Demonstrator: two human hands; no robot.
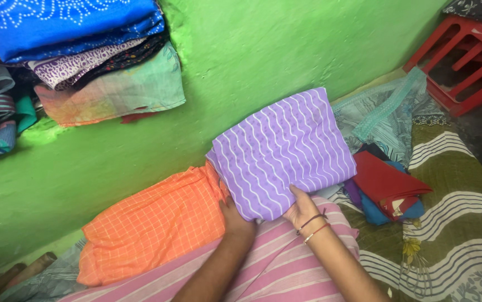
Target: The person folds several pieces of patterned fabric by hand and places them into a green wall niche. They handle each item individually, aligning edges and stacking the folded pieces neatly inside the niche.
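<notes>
Folded purple cloth with white wavy stripes is what both hands are on right now, held up in a neat squarish packet in front of the bright green wall. From my feed the left hand is tucked under the bottom left corner, fingers hidden behind the fabric, so I'm only seeing the wrist and the base of the palm. The right hand pinches the bottom edge, thumb on the front face and the rest behind, with a couple of thin bangles on the wrist. So both hands are closed on that cloth, close together along its lower edge.

Just left of it and partly behind it lies a folded orange checked cloth, touching the purple one's corner. Under the forearms there's a pink cloth with thin white stripes spread out flat. To the right sits a small heap of folded pieces, red cloth on top with blue and purple peeking out below, resting on an olive and white striped bedspread. Behind that is a grey patterned cloth with a teal lace border.

Further out, a red plastic stool stands in the top right corner, and a stack of folded clothes on a ledge fills the top left, blue dotted fabric on top.
</notes>
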